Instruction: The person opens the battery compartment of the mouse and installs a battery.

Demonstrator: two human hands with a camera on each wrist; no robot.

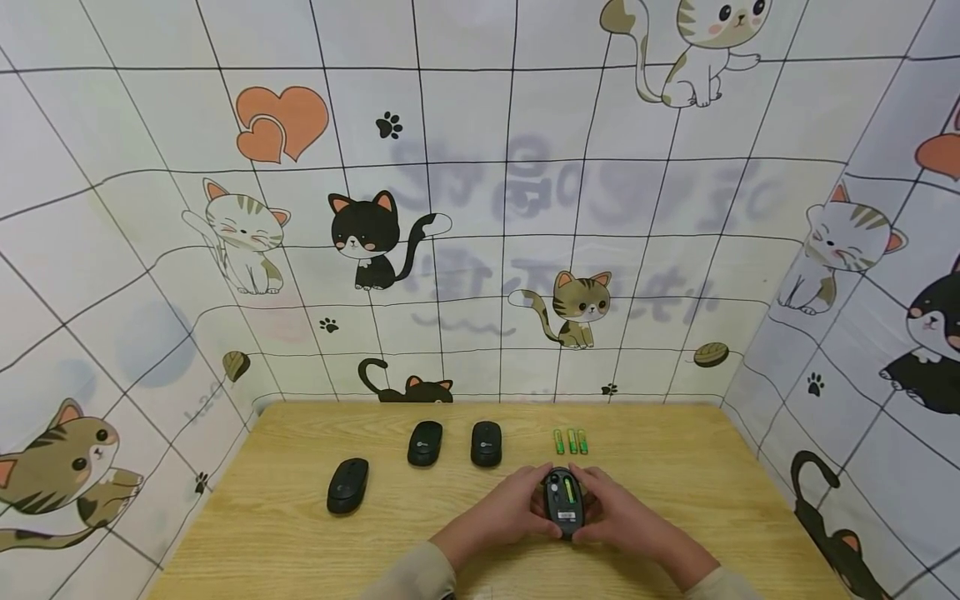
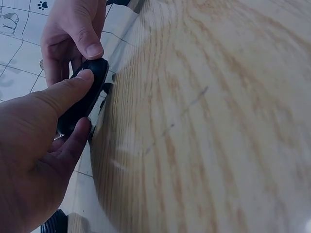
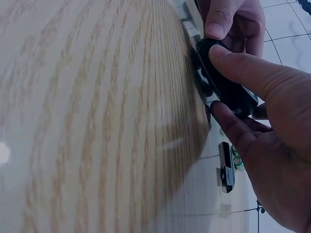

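A black computer mouse (image 1: 564,521) is turned underside up, its battery slot uncovered and a green battery (image 1: 569,492) visible in it. My left hand (image 1: 510,507) holds the mouse by its left side. On the opposite side, my right hand (image 1: 621,515) grips it too. In the left wrist view, both thumbs press on the near end of the mouse (image 2: 75,109), with fingers beneath. The right wrist view shows the same mouse (image 3: 228,90) held above the table between both hands. Just beyond the hands lie three green batteries (image 1: 573,442) on the table.
Three more black mice lie right side up on the wooden table (image 1: 285,550): one at the left (image 1: 347,486), one farther back (image 1: 424,443), and another near the middle (image 1: 486,443). Cat-patterned sheeting (image 1: 465,333) encloses the table at the back and sides.
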